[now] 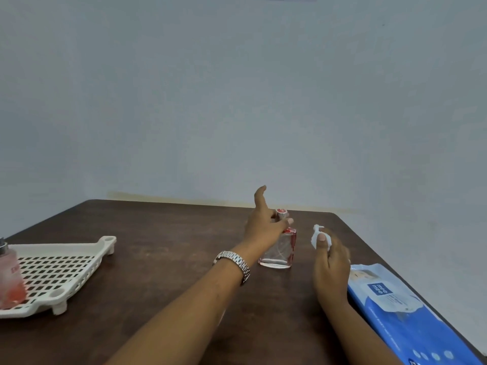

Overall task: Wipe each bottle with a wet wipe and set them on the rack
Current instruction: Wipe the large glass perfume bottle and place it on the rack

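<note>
The clear perfume bottle (279, 251) stands upright mid table (171, 246). The L hand (263, 227) is spread wide at its red cap (281, 212), fingers straight, not wrapped round it, prob. to keep it steady. The R hand (332, 262) pinches a wet wipe (316, 234) just beside the bottle, ready to rub. A pink bottle (10, 280) stands on the white rack (60, 264) far L, so that one looks done. The wipes pack (405, 317) lies by the R arm, easy to reach.
</note>
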Available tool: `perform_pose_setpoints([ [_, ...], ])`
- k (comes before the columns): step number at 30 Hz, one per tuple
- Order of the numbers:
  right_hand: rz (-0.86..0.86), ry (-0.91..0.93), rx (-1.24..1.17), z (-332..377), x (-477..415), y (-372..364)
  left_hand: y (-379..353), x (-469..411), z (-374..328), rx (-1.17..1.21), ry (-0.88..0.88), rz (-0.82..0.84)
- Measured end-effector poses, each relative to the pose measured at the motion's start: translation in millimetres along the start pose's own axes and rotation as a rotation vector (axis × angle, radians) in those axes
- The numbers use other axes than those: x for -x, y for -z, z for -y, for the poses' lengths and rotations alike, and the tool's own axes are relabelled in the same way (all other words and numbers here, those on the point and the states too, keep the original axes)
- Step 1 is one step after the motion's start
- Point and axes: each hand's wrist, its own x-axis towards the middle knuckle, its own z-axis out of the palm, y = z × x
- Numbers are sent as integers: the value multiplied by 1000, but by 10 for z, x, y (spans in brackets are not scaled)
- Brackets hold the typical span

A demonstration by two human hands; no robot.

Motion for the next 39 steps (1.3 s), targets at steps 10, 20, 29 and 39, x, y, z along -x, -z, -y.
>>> perform_pose_setpoints([
  [10, 94, 61, 26, 85, 59, 13, 890, 379, 70, 73, 25, 33],
  [20, 453, 233, -62, 958, 203, -527, 1291, 566, 203, 206, -25, 179],
  [29, 747, 286, -241, 1239, 115, -664, 1307, 534, 345, 251, -62, 134],
  [39, 756, 423, 8, 1277, 96, -730, 1340, 528, 348, 156, -99, 92],
])
